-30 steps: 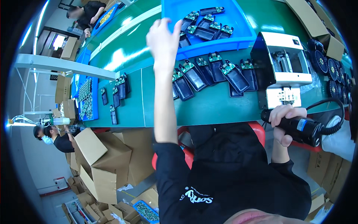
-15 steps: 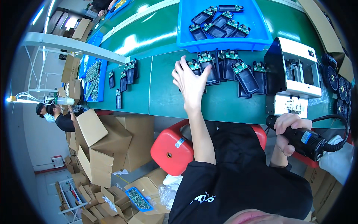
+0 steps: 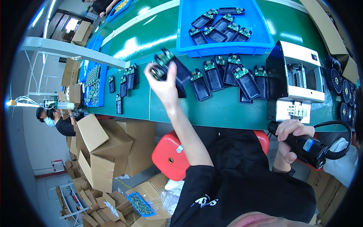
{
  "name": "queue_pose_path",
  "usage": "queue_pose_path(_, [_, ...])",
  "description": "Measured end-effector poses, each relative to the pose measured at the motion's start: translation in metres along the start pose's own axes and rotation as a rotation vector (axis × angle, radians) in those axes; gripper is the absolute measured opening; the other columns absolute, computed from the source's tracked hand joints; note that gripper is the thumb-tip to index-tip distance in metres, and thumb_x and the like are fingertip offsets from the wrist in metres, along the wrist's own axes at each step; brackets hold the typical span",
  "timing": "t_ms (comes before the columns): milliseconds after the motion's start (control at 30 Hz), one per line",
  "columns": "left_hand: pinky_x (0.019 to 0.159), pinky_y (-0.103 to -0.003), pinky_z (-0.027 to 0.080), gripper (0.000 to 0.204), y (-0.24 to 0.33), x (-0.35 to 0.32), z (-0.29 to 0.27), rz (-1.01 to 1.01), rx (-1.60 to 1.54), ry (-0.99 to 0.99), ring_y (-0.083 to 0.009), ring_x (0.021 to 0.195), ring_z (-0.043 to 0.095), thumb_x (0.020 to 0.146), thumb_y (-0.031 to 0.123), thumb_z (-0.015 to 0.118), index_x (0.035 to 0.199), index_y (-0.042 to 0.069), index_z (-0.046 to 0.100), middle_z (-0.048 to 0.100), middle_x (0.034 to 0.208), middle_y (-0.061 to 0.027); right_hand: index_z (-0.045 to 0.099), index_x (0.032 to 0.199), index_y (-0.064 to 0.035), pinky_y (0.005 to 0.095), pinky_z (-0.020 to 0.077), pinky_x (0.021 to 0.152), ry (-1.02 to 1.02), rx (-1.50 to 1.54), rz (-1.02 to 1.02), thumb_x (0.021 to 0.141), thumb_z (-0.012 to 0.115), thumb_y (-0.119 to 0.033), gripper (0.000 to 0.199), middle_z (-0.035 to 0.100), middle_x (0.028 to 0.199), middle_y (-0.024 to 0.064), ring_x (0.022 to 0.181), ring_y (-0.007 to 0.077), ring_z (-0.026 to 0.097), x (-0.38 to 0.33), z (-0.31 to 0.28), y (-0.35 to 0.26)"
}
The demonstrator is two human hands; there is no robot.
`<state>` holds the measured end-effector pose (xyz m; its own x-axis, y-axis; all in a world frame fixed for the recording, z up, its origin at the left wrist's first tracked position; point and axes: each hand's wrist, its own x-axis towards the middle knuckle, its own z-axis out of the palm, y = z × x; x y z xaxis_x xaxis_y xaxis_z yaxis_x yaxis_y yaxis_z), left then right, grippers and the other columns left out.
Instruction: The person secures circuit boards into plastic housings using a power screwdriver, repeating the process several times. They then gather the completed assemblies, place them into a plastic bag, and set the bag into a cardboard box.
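Note:
My left hand (image 3: 163, 86) is raised over the green bench, closed around black plastic housings (image 3: 180, 71) with green circuit boards at one end; motion blur smears them, and they look like two. To their right, several similar housings (image 3: 200, 89) lie in an uneven cluster, some overlapping. At the bench's front edge my right hand (image 3: 293, 135) grips a black electric screwdriver (image 3: 311, 146), a thick cylinder with a coiled cable at its rear. Its front end points left, toward the bench edge below the white-and-black machine (image 3: 298, 72).
A blue bin (image 3: 227, 50) behind the cluster holds more housings. Several housings (image 3: 130, 77) stand farther left, beside a blue tray (image 3: 101, 94) of circuit boards. Black reels (image 3: 335, 79) sit at far right. Cardboard boxes (image 3: 124, 140) and a red stool (image 3: 170, 157) are below the bench.
My left hand has moved left from the cluster, lifting housings off the bench. My right hand keeps hold of the screwdriver, almost unmoved.

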<state>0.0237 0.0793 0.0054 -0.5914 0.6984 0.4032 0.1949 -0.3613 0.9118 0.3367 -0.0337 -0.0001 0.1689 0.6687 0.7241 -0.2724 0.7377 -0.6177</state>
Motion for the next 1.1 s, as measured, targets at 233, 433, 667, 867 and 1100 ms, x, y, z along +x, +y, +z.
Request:
queue_pose_path(233, [0.082, -0.039, 0.052, 0.068, 0.012, 0.114, 0.133, 0.399, 0.602, -0.552, -0.0317, 0.093, 0.066, 0.066, 0.04, 0.084, 0.115, 0.002, 0.055, 0.065, 0.101, -0.0181, 0.041, 0.101, -0.0054, 0.0249, 0.047, 0.046, -0.007, 0.008, 0.006, 0.077, 0.076, -0.054, 0.064, 0.053, 0.067, 0.0059, 0.053, 0.0151, 0.055, 0.001, 0.003, -0.003])
queue_pose_path(433, [0.084, -0.041, 0.053, 0.075, -0.053, 0.125, 0.179, 0.45, 0.897, -0.629, -0.036, 0.098, 0.066, 0.067, 0.052, 0.08, 0.119, 0.003, 0.055, 0.065, 0.11, -0.022, 0.041, 0.101, -0.0051, 0.0249, 0.0473, 0.046, -0.032, 0.035, -0.008, 0.077, 0.077, -0.053, 0.065, 0.053, 0.067, 0.006, 0.052, 0.0155, 0.055, 0.004, 0.006, 0.003])
queue_pose_path(667, [0.073, -0.043, 0.052, 0.059, 0.044, 0.033, 0.113, 0.451, 0.856, -0.501, -0.0371, 0.085, 0.064, 0.085, 0.05, 0.066, 0.116, 0.001, 0.054, 0.063, 0.102, -0.0176, 0.043, 0.101, -0.0051, 0.0248, 0.0479, 0.047, -0.061, -0.001, 0.005, 0.077, 0.078, -0.051, 0.063, 0.054, 0.067, 0.0061, 0.053, 0.0155, 0.055, 0.006, -0.006, 0.003])
queue_pose_path(867, [0.089, -0.051, 0.044, 0.076, 0.019, -0.057, 0.053, 0.153, 1.103, -0.433, -0.039, 0.116, 0.052, 0.083, 0.059, 0.063, 0.127, -0.002, 0.05, 0.053, 0.121, -0.023, 0.043, 0.1, -0.0051, 0.0248, 0.0481, 0.048, -0.104, 0.042, -0.006, 0.077, 0.079, -0.049, 0.062, 0.054, 0.068, 0.0063, 0.055, 0.0155, 0.056, 0.01, 0.003, -0.003])
queue_pose_path(1100, [0.091, -0.052, 0.044, 0.066, 0.018, -0.067, 0.081, 0.148, 1.138, -0.587, -0.0387, 0.119, 0.048, 0.082, 0.04, 0.07, 0.131, 0.001, 0.049, 0.051, 0.124, -0.0218, 0.042, 0.102, -0.0041, 0.0251, 0.048, 0.048, -0.065, 0.066, -0.029, 0.078, 0.078, -0.048, 0.062, 0.053, 0.069, 0.0067, 0.054, 0.0152, 0.055, 0.004, 0.001, 0.004])
